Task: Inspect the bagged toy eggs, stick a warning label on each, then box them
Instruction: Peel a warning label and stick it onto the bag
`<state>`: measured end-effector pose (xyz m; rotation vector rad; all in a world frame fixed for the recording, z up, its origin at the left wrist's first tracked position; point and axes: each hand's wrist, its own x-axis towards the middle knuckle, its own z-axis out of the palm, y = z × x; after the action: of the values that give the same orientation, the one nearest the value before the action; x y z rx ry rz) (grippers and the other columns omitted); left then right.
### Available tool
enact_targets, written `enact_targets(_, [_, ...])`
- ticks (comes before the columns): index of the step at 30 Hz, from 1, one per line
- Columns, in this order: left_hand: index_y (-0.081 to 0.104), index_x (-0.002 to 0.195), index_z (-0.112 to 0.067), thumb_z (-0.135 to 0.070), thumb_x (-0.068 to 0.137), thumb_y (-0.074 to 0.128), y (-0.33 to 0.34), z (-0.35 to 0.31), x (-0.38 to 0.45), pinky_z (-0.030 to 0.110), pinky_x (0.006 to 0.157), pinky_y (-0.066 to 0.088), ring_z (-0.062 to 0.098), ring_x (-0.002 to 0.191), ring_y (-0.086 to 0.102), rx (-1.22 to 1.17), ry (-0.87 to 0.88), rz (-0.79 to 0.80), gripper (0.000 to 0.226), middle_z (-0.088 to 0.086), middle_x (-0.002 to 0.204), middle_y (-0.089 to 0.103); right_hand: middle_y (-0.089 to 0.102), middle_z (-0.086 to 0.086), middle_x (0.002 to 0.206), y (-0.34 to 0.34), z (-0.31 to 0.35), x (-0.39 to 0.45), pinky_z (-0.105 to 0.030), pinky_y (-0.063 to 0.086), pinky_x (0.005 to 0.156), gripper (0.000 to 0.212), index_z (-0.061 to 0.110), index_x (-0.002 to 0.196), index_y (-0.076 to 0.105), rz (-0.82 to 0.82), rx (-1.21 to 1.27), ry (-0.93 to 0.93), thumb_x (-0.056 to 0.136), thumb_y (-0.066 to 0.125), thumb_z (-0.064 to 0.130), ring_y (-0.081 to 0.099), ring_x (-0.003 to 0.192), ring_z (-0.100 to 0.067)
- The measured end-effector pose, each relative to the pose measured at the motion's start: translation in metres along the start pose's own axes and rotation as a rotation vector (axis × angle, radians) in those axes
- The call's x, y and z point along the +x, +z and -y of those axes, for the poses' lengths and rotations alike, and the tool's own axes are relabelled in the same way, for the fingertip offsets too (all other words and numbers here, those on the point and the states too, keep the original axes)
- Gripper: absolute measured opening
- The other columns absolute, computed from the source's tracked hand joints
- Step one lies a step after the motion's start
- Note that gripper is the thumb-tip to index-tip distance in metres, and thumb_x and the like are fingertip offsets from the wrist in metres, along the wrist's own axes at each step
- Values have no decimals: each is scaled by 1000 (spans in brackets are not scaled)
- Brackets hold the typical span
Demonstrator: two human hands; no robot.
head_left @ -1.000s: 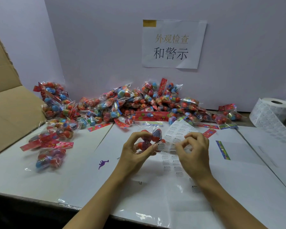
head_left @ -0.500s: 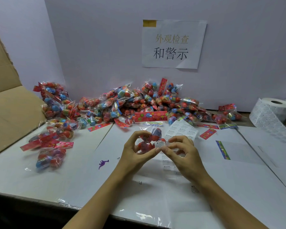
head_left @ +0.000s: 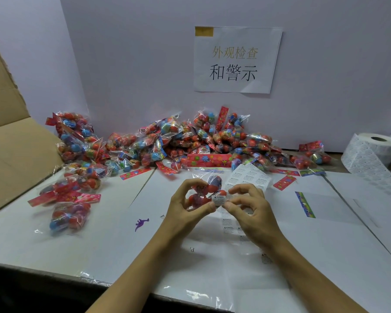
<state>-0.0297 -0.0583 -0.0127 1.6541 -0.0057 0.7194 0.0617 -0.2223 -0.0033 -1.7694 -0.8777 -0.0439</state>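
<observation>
Bag of toy eggs (head_left: 203,192): one, held above the worktop (head_left: 99,240) centre, left hand (head_left: 185,213) gripping it, fingers curled round. Warning label (head_left: 219,199): one, white, on the bag's right side, right hand (head_left: 251,213) pinching at its edge, thumb and forefinger. Label sheet (head_left: 250,177): one, just behind the hands. Bag pile (head_left: 201,143): too many to count, along the back edge. Loose bags (head_left: 69,216) at the left edge: roughly three, blurred. Label roll (head_left: 375,152): one, back right corner. Cardboard box (head_left: 11,143): one, left. Wall sign (head_left: 236,59): one.
</observation>
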Motion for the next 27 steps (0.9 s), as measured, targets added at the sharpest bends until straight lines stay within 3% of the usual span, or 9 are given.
enact_targets(3, [65,103,-45,-41,76,78,1,0,0,30,77,62,28,91,70,-44,-18,-21,30,-14,102,67,61,11,107,0,-2,1,-8,39,86,24,19,77,78,5,18,12,92,66,4,47,113,-2])
enact_targets(7, [64,102,-33,-45,79,78,2,0,0,24,72,59,6,76,67,50,32,-44,30,-12,97,68,62,9,98,2,0,-1,-8,38,84,28,17,76,80,-9,3,-38,97,65,30,48,108,-3])
enact_targets(11, [64,104,-21,-40,83,79,1,2,0,20,69,55,1,74,61,102,68,-51,32,-16,93,67,63,8,92,5,1,-2,-17,44,78,36,15,71,79,-44,-21,-69,84,65,46,50,104,-6])
enact_targets(15, [65,103,-23,-28,86,77,0,5,1,18,70,54,3,76,62,119,57,-44,22,-16,93,67,63,7,90,4,-1,-2,-19,44,77,32,17,68,79,-46,-22,-59,83,68,43,51,104,-7])
enact_targets(19, [65,101,-26,-22,87,75,0,7,1,26,75,59,11,83,65,133,54,-39,17,-13,97,66,63,8,92,5,-3,-2,-24,46,77,24,16,68,79,-30,-45,-44,88,75,29,50,104,-7])
enact_targets(25, [66,101,-23,-7,90,75,1,9,1,41,76,61,26,82,66,145,19,-34,22,-9,97,66,61,11,97,5,-1,-2,-15,43,78,23,17,69,79,19,-47,-11,91,73,17,48,106,-3])
enact_targets(27, [65,100,-29,-10,88,75,2,8,1,38,75,62,25,82,66,150,16,-31,25,-13,96,66,61,11,98,5,0,-2,-11,41,78,24,16,68,78,24,-41,14,91,71,12,48,106,-3])
